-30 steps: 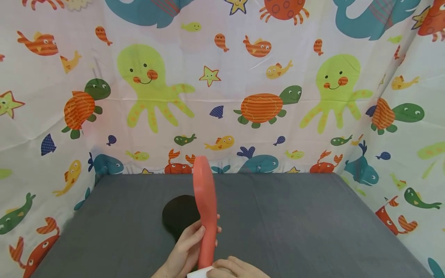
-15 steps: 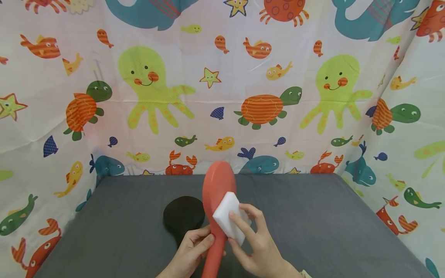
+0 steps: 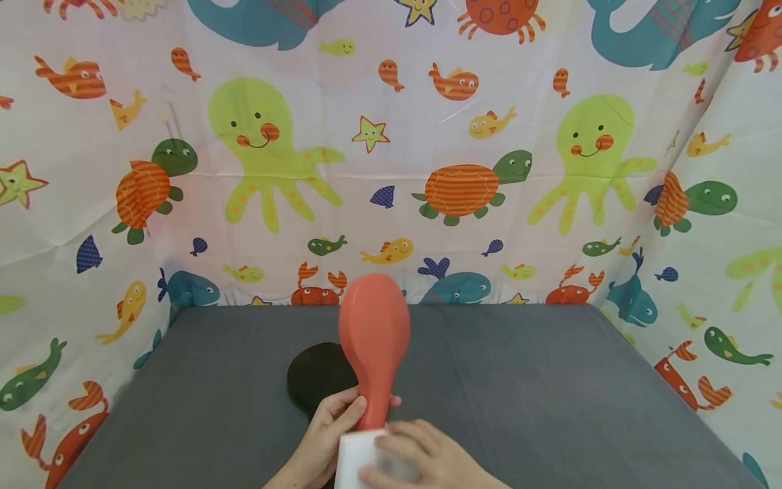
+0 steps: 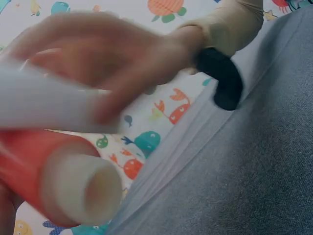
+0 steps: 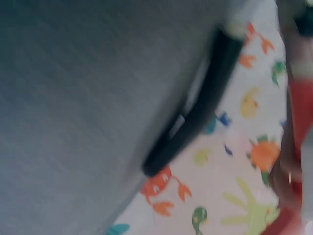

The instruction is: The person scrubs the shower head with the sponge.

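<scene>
A coral-red handheld shower head (image 3: 374,326) stands upright in front of me in the head view. My left hand (image 3: 326,435) grips its handle, thumb at the near side and fingertips showing round the far side. Against the lower handle is a white block-shaped sponge (image 3: 354,463), which my right hand (image 3: 430,455) holds with its fingers over it; the hand is blurred. The left wrist view shows the handle's hollow whitish end (image 4: 93,191) below the sponge. The handle's lower part is hidden behind the sponge in the head view.
A black object (image 3: 319,375) with a rounded head and narrowing neck lies on the grey cloth-covered table (image 3: 519,394), partly behind my left hand. A white curtain (image 3: 391,149) printed with sea animals surrounds the table's back and sides.
The sponge in my right hand went from the handle's bottom up to the shower head's neck, then back down the handle. The shower head turned, its broad back now facing me.
</scene>
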Tool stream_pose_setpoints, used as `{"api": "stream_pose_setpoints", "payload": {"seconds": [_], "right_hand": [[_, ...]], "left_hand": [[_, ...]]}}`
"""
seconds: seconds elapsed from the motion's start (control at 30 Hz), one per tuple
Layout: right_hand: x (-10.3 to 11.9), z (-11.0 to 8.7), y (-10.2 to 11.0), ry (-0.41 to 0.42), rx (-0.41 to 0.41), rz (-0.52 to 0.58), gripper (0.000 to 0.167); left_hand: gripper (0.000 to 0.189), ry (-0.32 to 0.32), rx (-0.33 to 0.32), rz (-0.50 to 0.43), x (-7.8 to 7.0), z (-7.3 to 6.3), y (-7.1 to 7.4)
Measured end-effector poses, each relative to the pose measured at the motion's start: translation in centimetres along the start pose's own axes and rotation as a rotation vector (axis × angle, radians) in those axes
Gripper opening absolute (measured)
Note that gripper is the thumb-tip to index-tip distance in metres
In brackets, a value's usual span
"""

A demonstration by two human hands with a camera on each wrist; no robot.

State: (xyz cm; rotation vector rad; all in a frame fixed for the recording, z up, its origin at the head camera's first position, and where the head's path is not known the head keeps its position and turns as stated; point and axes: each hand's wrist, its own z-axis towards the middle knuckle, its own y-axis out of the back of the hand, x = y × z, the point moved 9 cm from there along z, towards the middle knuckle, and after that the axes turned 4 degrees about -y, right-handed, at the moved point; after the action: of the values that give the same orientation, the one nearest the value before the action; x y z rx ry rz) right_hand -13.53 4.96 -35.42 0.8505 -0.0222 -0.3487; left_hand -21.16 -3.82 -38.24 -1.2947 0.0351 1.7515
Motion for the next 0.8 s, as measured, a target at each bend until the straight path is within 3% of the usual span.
{"api": "stream_pose_setpoints", "payload": {"seconds": [0.1,0.23,0.3,0.4,0.47,0.57,0.63,0.7,0.8], "right_hand": [[-1.9,1.1,2.7,-0.076,-0.251,-0.088,0.033],[-3.7,1.8,3.9,-0.205,-0.359,-0.022,0.036],[-3.3,1.7,3.6,-0.204,-0.352,-0.019,0.036],[-1.6,1.3,2.1,-0.109,-0.271,-0.063,0.033],[-0.6,0.7,0.7,-0.062,-0.141,-0.020,0.035],[-0.1,-0.2,-1.2,-0.091,0.101,0.127,0.047],[-0.1,-0.5,-1.6,-0.090,0.174,0.161,0.053],[-0.2,-0.2,-1.2,-0.048,0.142,0.108,0.052],[-0.8,0.7,0.6,0.008,-0.064,-0.045,0.039]], "left_hand": [[0.037,-0.053,0.021,0.001,-0.3,0.1,-0.2],[0.037,-0.085,0.026,0.001,-0.4,0.1,-0.3],[0.037,-0.081,-0.007,0.012,-0.3,0.1,0.1],[0.036,-0.039,-0.071,0.018,-0.1,0.1,0.8],[0.037,-0.011,-0.088,0.002,0.0,0.0,1.1],[0.038,0.035,-0.074,-0.032,0.2,-0.1,1.0],[0.039,0.048,-0.054,-0.049,0.3,-0.1,0.8],[0.039,0.052,-0.024,-0.049,0.3,-0.1,0.4],[0.038,0.028,0.017,-0.038,0.3,0.0,0.0]]}}
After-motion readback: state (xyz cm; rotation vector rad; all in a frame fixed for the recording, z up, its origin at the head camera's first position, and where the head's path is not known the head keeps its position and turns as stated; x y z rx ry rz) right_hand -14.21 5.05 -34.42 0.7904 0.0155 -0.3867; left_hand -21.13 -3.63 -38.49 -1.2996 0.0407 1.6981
